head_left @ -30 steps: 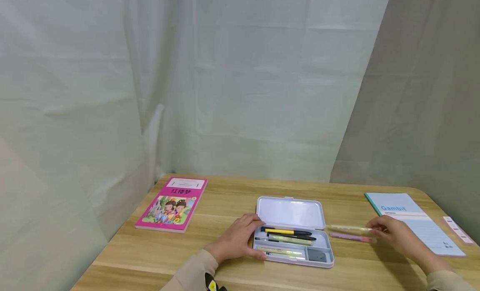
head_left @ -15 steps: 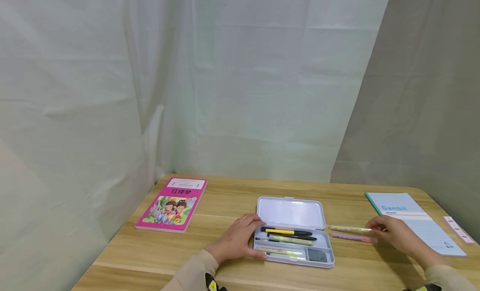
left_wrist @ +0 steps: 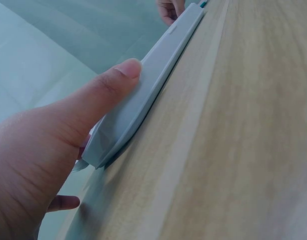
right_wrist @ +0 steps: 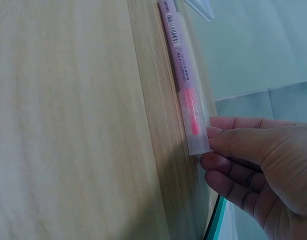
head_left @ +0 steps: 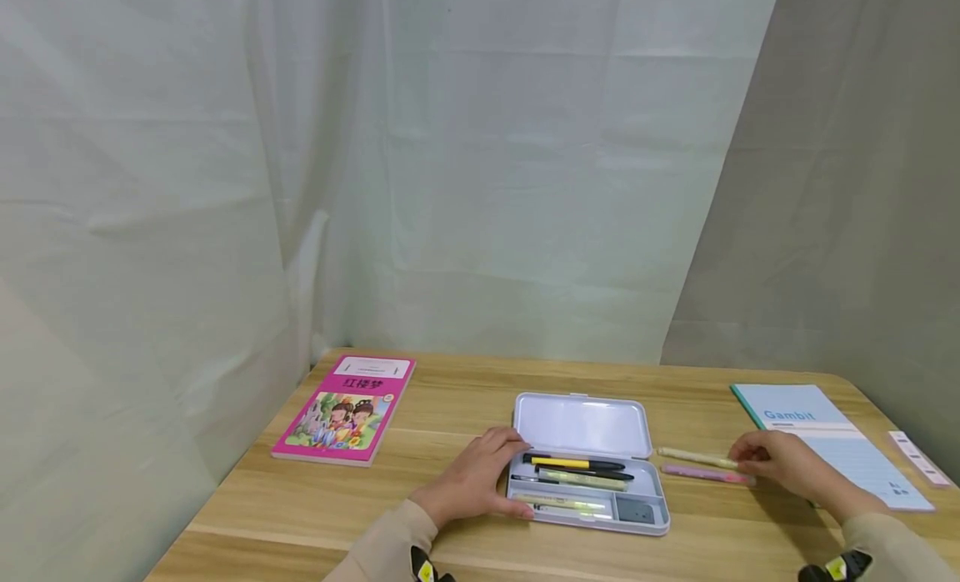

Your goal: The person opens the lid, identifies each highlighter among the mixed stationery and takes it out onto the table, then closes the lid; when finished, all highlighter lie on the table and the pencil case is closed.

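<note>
The left hand (head_left: pixel 471 479) grips the case (head_left: pixel 581 425) by its left end. The right hand (head_left: pixel 786 467) pinches the yellow pen (head_left: pixel 696 458), beside the pink pen (head_left: pixel 703 474), between case and tabletop's (head_left: pixel 453 398) right edge.

Pale, creased cloth (head_left: pixel 510 190) hangs behind and along the left; greyer stretch (head_left: pixel 817 190) at right, its edge slanting. Wood-grain table (head_left: pixel 465 398), far right corner rounded. Light soft, dimmer rightward.

A pink picture-covered book (head_left: pixel 347 408) lies at the left of the wooden table (head_left: pixel 457 390), a pale blue Gambit notebook (head_left: pixel 836 443) with a green edge at the right — a small whitish strip (head_left: pixel 918 459) just beside it — and pale sheeting (head_left: pixel 495 190) hangs behind.
</note>
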`<state>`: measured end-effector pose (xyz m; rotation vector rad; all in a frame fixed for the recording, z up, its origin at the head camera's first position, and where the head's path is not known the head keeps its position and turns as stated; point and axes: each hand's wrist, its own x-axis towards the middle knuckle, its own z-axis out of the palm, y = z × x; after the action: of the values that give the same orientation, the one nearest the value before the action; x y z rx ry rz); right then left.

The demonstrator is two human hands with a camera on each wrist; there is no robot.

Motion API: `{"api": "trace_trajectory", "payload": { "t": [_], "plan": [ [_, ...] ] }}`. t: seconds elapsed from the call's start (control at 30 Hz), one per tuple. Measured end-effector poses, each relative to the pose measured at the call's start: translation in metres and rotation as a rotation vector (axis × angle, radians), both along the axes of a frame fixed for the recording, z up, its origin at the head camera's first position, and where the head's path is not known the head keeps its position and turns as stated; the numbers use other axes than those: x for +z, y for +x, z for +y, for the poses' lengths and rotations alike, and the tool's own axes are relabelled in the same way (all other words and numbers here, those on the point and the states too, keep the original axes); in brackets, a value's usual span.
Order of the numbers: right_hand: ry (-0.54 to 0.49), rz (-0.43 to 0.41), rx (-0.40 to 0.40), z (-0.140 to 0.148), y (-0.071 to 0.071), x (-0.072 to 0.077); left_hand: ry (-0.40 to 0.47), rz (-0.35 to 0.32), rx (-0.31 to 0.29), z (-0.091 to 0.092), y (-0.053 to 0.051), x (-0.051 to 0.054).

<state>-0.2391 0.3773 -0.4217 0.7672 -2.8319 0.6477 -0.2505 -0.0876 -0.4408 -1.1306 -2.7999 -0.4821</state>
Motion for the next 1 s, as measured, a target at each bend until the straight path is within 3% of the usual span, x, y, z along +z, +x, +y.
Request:
{"api": "trace_trajectory", "payload": {
  "t": [0.63,1.0],
  "plan": [
    [0.045,-0.093,-0.136,-0.003,0.003,0.007,-0.003,-0.017,0.004,0.000,0.000,0.001],
    [-0.082,0.019,-0.248,-0.018,0.015,0.015,0.002,-0.023,0.002,0.000,0.000,0.002]
  ]
}}
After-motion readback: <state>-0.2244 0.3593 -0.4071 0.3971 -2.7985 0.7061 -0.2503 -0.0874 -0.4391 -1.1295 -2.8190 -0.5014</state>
